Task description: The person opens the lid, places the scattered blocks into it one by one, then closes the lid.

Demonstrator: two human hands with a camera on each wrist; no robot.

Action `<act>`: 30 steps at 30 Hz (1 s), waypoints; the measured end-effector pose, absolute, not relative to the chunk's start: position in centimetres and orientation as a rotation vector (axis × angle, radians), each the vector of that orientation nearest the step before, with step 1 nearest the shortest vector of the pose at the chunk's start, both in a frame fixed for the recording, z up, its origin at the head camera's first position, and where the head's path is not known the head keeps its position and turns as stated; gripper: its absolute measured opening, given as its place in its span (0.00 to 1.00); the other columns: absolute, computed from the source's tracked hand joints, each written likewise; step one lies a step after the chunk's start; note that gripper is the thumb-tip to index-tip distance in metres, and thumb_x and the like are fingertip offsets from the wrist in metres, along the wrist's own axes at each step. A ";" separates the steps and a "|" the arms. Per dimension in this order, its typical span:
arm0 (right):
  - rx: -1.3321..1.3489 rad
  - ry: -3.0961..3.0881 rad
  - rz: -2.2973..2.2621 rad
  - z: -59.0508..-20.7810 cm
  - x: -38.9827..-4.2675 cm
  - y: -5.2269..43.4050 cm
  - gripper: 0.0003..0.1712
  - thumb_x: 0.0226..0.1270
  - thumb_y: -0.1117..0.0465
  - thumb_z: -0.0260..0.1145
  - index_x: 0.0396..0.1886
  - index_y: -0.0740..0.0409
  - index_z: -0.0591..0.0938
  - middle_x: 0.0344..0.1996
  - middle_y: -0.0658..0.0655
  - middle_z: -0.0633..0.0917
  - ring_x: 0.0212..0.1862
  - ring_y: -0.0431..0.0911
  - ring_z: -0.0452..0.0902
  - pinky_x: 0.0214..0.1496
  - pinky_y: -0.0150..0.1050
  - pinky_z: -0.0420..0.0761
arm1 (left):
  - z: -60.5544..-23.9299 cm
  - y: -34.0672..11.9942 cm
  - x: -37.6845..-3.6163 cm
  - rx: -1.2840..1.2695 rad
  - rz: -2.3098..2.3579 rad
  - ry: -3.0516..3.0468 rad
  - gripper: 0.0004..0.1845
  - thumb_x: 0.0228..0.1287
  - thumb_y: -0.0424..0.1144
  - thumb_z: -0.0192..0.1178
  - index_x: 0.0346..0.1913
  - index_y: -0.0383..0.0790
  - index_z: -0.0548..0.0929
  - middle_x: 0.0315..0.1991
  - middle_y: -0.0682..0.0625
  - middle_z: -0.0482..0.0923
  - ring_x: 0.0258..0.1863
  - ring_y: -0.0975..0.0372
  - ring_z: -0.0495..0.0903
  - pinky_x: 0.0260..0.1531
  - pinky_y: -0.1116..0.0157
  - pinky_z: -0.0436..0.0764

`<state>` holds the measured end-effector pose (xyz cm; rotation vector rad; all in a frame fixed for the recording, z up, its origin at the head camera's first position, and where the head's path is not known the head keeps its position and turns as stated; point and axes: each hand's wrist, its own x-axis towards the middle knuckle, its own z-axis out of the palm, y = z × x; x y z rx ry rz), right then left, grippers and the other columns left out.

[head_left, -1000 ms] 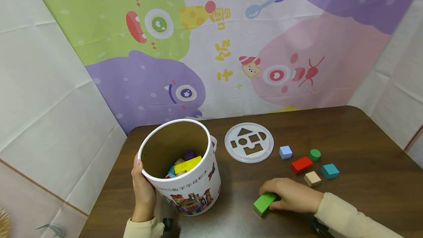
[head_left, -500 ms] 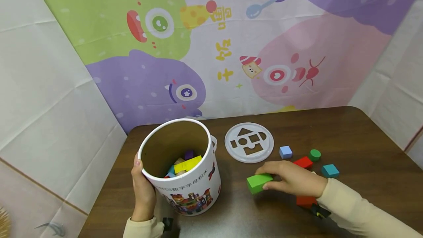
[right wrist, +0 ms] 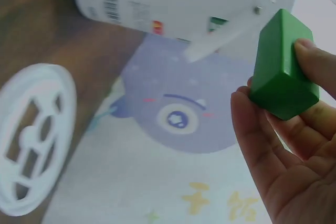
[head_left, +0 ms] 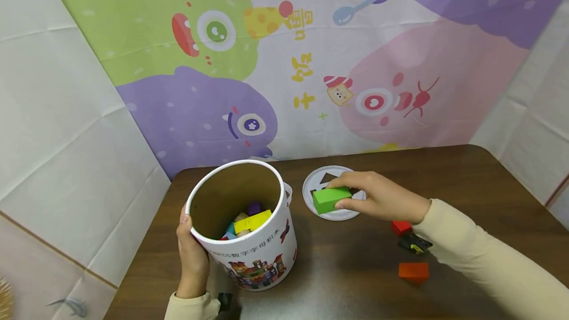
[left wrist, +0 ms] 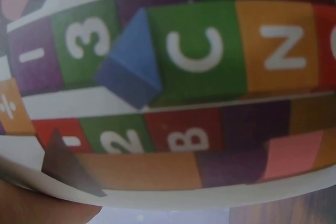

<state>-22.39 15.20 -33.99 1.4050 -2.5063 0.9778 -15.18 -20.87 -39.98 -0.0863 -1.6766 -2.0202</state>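
Observation:
In the head view a white bucket [head_left: 266, 260] with printed pictures stands on the table, tilted slightly toward me. Its rim is gripped at the left by my left hand [head_left: 192, 256], fingers outside the wall. Inside lie several blocks, among them a yellow block [head_left: 252, 221] and a purple block [head_left: 255, 208]. My right hand [head_left: 375, 194] pinches a green rectangular block [head_left: 328, 200] in the air, in front of the white lid [head_left: 310, 201]. The right wrist view shows the same green block [right wrist: 283, 66] between thumb and fingers. Only printed bucket wall and part of a finger fill the left wrist view.
The lid with shaped cut-outs lies flat on the brown table [head_left: 338, 265], right of the bucket. An orange-red block [head_left: 413, 272] sits near the right forearm, and a red block [head_left: 401, 227] is partly covered by it. A printed cloth [head_left: 302, 132] hangs behind the table.
My right hand has lifted the green block off the table and carried it up and left toward the bucket. The forearm now covers several small blocks. The left hand and bucket stay put.

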 end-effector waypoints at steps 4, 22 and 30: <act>1.402 -2.461 1.020 -32.1 -23.1 13.4 0.21 0.62 0.57 0.71 0.55 0.51 0.81 0.43 0.44 0.83 0.40 0.36 0.76 0.43 0.34 0.79 | -40.0 -20.9 -15.2 -0.117 -2.040 -1.656 0.28 0.74 0.50 0.30 0.69 0.44 0.67 0.59 0.51 0.73 0.59 0.59 0.71 0.58 0.63 0.68; 1.522 -2.494 0.865 -27.3 -24.7 3.1 0.22 0.66 0.53 0.68 0.57 0.55 0.80 0.46 0.51 0.84 0.39 0.43 0.75 0.43 0.34 0.76 | -39.9 -20.8 -15.2 -0.081 -2.024 -1.676 0.28 0.74 0.51 0.31 0.68 0.45 0.68 0.58 0.52 0.72 0.58 0.59 0.71 0.57 0.63 0.69; 1.633 -2.614 0.714 -27.6 -25.2 -1.1 0.19 0.65 0.52 0.68 0.54 0.53 0.81 0.44 0.49 0.85 0.38 0.42 0.76 0.44 0.30 0.74 | -40.0 -20.9 -15.2 -0.076 -2.011 -1.703 0.29 0.74 0.51 0.29 0.69 0.44 0.66 0.59 0.50 0.71 0.58 0.59 0.69 0.57 0.63 0.68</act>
